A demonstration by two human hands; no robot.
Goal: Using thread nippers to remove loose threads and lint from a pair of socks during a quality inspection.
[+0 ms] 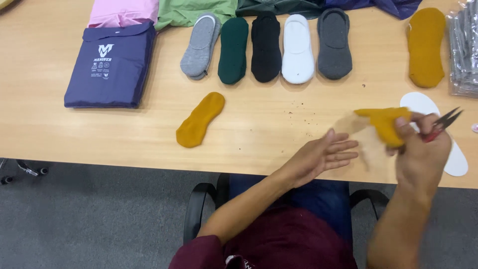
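My right hand is raised at the right of the wooden table. It grips a mustard yellow low-cut sock together with small red-handled thread snips whose blades point up and right. My left hand is flat and open just left of that sock, fingers stretched toward it, holding nothing. A blurred pale piece shows between the two hands; I cannot tell what it is. A second mustard sock lies flat near the table's middle.
A row of low-cut socks lies at the back: light grey, dark green, black, white, dark grey. Another mustard sock, a white foot-shaped insert, clear packets and a purple package surround them.
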